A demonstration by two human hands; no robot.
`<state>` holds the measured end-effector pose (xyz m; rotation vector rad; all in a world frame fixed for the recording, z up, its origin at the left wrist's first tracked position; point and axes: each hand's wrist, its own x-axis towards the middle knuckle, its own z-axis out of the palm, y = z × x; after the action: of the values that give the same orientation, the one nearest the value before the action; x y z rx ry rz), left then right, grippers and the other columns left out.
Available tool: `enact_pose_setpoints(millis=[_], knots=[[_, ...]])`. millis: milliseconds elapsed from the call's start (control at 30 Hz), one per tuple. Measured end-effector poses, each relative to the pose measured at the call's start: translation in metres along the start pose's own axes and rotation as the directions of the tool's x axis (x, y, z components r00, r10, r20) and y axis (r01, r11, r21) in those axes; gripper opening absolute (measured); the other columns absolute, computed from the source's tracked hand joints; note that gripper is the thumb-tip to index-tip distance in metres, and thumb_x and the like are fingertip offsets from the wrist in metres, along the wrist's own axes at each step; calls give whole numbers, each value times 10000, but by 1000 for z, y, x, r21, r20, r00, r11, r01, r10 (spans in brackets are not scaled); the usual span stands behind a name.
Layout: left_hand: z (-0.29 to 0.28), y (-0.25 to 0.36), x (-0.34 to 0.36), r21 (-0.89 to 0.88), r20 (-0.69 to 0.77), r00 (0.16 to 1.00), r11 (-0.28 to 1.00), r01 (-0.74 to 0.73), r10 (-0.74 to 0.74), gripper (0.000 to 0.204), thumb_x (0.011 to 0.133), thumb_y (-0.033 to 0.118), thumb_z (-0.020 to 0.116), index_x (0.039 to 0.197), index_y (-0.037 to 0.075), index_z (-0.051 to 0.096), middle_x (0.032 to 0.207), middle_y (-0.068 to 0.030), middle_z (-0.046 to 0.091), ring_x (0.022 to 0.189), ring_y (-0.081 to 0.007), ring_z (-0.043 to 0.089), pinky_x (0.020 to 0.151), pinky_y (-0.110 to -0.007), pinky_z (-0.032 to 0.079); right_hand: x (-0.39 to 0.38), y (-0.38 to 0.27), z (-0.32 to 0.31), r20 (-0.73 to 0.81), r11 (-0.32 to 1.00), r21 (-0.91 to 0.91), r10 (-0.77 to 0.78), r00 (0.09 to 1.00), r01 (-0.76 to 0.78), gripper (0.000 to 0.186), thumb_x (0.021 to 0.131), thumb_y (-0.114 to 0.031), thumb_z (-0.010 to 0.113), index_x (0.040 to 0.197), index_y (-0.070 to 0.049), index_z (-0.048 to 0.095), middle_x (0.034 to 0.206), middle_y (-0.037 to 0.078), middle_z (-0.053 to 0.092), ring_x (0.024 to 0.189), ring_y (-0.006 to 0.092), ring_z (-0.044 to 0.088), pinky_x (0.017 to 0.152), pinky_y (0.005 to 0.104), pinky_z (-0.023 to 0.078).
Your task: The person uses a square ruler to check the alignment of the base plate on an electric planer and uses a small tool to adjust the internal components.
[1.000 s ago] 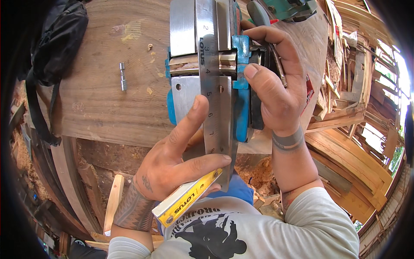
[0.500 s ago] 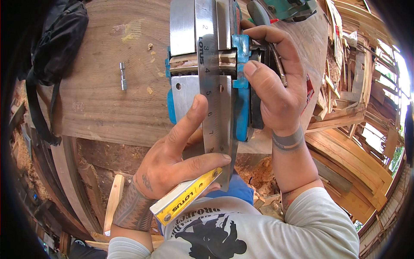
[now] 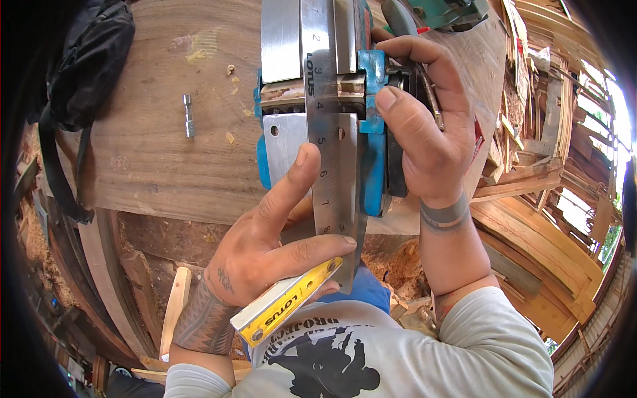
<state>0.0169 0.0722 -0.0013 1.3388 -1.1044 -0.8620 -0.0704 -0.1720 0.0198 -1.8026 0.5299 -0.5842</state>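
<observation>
An electric planer (image 3: 282,142) lies upside down on the wooden bench, its metal sole and blue body facing up. Its cutter drum (image 3: 282,95) shows in the gap across the sole. Lengthwise over the sole and drum lies the steel blade of a try square (image 3: 322,156). My left hand (image 3: 265,245) is closed on this square near its yellow and silver handle, with the index finger stretched along the blade. At the planer's right side, my right hand (image 3: 431,132) curls around the blue housing beside the drum, thumb against its edge; some fingertips are hidden.
A small metal socket (image 3: 189,116) lies left of the planer. Farther left is a black bag (image 3: 93,66) with a hanging strap. A green power tool (image 3: 451,13) sits at the back right. Wood pieces (image 3: 544,245) are stacked at the right, beyond the bench edge.
My right thumb has shifted slightly away from me along the planer's side. The cutter drum appears turned a little. My left hand and the try square stay almost still.
</observation>
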Motion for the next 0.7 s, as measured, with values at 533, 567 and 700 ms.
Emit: enact_pose_setpoints(millis=[533, 567, 700], knots=[[0, -2, 1, -24, -5, 1000, 1000, -7, 7, 393, 815, 210, 1011, 1181, 183, 869, 1881, -192, 158, 1496, -481, 603, 1175, -463, 587, 0, 2, -2, 5, 999, -34, -21, 1000, 21, 364, 947, -130, 784, 1281, -10, 703, 1004, -11, 679, 836, 52, 575, 762, 240, 503], [0, -2, 0, -23, -6, 1000, 1000, -8, 8, 395, 814, 209, 1012, 1181, 183, 869, 1881, -192, 158, 1494, -481, 605, 1173, -462, 588, 0, 2, -2, 4, 999, -33, -19, 1000, 20, 362, 948, -127, 784, 1280, -8, 702, 1004, -10, 679, 834, 52, 575, 759, 239, 503], [1, -3, -1, -60, -5, 1000, 998, 11, -11, 406, 801, 202, 1016, 1179, 179, 870, 1884, -182, 156, 1486, -480, 613, 1166, -459, 593, -1, 1, 0, -1, 1000, -11, -8, 1000, 8, 354, 951, -118, 782, 1277, -5, 703, 1001, -11, 677, 829, 51, 573, 750, 237, 501]])
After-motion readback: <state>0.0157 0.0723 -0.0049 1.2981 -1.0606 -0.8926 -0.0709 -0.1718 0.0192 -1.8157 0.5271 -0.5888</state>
